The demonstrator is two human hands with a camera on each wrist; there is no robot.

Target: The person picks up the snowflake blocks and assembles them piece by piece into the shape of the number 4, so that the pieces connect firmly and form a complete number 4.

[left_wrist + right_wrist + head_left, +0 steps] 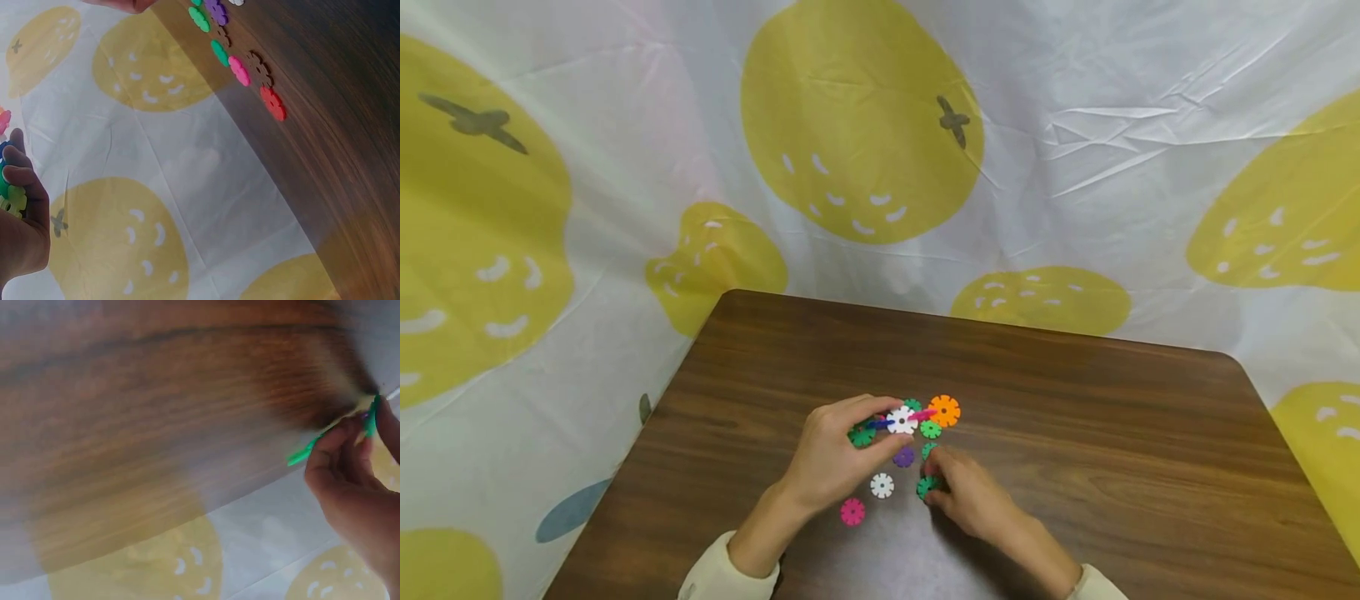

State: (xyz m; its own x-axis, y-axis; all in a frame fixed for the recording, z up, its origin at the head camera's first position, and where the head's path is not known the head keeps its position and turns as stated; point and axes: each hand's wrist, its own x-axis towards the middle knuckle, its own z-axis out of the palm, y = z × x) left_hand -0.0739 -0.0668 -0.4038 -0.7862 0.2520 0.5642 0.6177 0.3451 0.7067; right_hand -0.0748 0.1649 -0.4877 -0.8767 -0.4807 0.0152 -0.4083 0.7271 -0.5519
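Note:
My left hand [837,450] holds a joined chain of notched plastic discs above the table. In it are a white disc [902,422] between thumb and fingers, a blue disc [880,424] edge-on, a green disc [862,436] by the palm, a pink disc [922,415] and an orange disc [945,411] at the far end. In the left wrist view, the left hand [28,200] is cut off by the frame. Lower right, my right hand [972,493] pinches a green disc [927,487] low over the table. The right wrist view shows that disc [372,419] edge-on at the fingertips.
Loose discs lie on the brown wooden table [1097,442]: purple [904,457], white [882,486], pink [852,512] and light green [931,430] ones among them. A red disc [273,103] shows in the left wrist view. A fruit-printed cloth [880,275] hangs behind the table.

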